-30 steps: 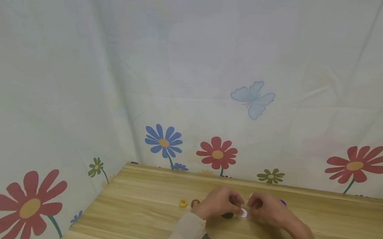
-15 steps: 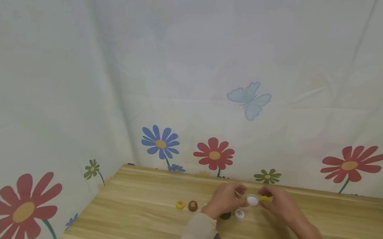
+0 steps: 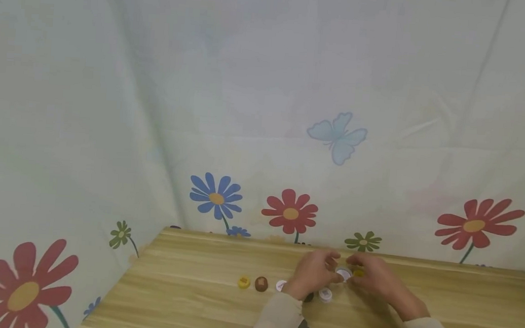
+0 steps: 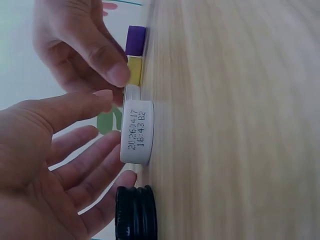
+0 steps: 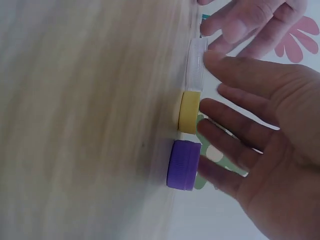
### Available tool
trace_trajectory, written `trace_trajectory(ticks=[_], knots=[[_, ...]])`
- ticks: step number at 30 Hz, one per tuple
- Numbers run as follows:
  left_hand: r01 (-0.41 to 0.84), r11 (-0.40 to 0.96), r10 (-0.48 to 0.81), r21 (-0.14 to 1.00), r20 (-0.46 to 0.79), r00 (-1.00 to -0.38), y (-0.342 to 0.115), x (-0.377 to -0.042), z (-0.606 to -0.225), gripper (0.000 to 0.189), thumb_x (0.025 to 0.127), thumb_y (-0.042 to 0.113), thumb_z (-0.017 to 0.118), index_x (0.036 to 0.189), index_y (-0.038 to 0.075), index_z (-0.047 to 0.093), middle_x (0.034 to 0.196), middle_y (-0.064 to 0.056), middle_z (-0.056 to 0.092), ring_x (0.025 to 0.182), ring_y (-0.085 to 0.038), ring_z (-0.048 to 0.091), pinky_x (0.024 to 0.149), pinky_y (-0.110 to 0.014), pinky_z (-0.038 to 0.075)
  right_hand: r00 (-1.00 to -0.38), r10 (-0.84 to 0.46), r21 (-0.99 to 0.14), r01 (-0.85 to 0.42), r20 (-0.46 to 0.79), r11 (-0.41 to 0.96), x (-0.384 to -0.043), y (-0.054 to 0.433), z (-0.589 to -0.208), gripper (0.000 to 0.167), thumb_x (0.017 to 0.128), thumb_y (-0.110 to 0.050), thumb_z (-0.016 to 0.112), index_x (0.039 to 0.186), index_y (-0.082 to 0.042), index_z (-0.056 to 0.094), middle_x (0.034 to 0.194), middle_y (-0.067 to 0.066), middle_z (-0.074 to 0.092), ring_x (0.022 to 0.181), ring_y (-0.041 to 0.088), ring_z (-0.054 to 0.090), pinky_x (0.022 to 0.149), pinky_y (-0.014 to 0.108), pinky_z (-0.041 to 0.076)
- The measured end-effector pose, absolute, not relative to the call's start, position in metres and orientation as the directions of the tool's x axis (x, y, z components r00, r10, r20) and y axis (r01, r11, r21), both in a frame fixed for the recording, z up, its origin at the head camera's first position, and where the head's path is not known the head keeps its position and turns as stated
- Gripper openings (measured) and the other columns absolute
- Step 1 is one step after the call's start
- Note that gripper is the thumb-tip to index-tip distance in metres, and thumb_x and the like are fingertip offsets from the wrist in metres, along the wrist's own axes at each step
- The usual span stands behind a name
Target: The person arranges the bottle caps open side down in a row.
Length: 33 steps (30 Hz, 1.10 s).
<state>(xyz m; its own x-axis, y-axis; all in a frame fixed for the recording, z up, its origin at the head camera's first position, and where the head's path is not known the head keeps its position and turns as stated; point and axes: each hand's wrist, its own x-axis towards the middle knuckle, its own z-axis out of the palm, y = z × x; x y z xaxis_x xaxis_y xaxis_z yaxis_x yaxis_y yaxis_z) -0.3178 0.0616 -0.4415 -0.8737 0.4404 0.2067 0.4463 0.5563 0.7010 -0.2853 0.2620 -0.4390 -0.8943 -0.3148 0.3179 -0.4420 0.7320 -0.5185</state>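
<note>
Moved since one second ago: both hands, from beside the near white cap (image 3: 325, 294) to the clear cap (image 3: 343, 275) farther off.

Left hand (image 3: 311, 274): fingers extended and parted, thumb well away from them, nothing gripped; close to the clear cap, contact uncertain.

Right hand (image 3: 384, 283): likewise spread, nothing gripped; thumb tip at the clear cap's edge, touch unclear.

Clear cap: on the table (image 3: 197, 307), between the hands, just left of the right yellow cap (image 5: 189, 112), which the right hand partly covers in the head view.

Purple cap (image 5: 184, 166): right of the right yellow cap, narrow gap between; shown by both wrist views, hidden in the head view.

Near white cap: dotted print on its side, seen in the left wrist view only.

Black cap (image 4: 135, 214): left of the near white cap; ridged side shown by the left wrist view, mostly covered in the head view.

Head view only, right to left: left white cap (image 3: 280, 286), brown cap (image 3: 261, 284), left yellow cap (image 3: 243, 282).

Beyond the table: pale backdrop (image 3: 259, 82), printed flowers and butterfly.
</note>
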Motion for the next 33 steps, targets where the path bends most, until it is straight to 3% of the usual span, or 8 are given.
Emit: trace_trajectory(ticks=[6, 16, 24, 33], knots=[[0.456, 0.572, 0.448, 0.681, 0.207, -0.87, 0.063, -0.32, -0.444, 0.035, 0.084, 0.013, 0.091, 0.117, 0.007, 0.079, 0.096, 0.002, 0.077, 0.085, -0.003, 0.066, 0.08, -0.023, 0.052, -0.895, -0.319, -0.519, -0.442, 0.313, 0.732, -0.289, 0.26, -0.442, 0.028, 0.078, 0.001, 0.088, 0.102, 0.002, 0.072, 0.1, 0.011, 0.074, 0.097, 0.037, 0.071, 0.087, 0.056, 0.057], [0.453, 0.554, 0.458, 0.699, 0.199, -0.866, 0.06, -0.32, -0.447, 0.024, 0.084, 0.008, 0.088, 0.107, 0.009, 0.082, 0.092, 0.005, 0.077, 0.082, -0.001, 0.063, 0.08, -0.022, 0.05, -0.901, -0.322, -0.556, -0.434, 0.292, 0.709, -0.293, 0.258, -0.444, 0.027, 0.08, 0.0, 0.087, 0.104, 0.0, 0.072, 0.1, 0.008, 0.074, 0.094, 0.03, 0.071, 0.085, 0.052, 0.057], [0.481, 0.54, 0.433, 0.69, 0.262, -0.862, 0.058, -0.321, -0.445, 0.024, 0.084, 0.003, 0.084, 0.107, 0.01, 0.082, 0.096, 0.005, 0.078, 0.08, 0.0, 0.065, 0.074, -0.019, 0.051, -0.908, -0.305, -0.583, -0.419, 0.288, 0.696, -0.291, 0.259, -0.436, 0.022, 0.085, -0.006, 0.085, 0.104, -0.002, 0.074, 0.106, 0.015, 0.076, 0.104, 0.041, 0.071, 0.092, 0.061, 0.055], [0.527, 0.545, 0.417, 0.652, 0.334, -0.845, 0.057, -0.319, -0.443, 0.022, 0.083, 0.002, 0.087, 0.101, 0.014, 0.084, 0.094, 0.009, 0.078, 0.08, 0.0, 0.067, 0.071, -0.016, 0.051, -0.902, -0.306, -0.626, -0.432, 0.305, 0.649, -0.28, 0.263, -0.427, 0.011, 0.092, -0.013, 0.082, 0.101, -0.009, 0.076, 0.105, 0.008, 0.078, 0.102, 0.036, 0.072, 0.089, 0.063, 0.055]])
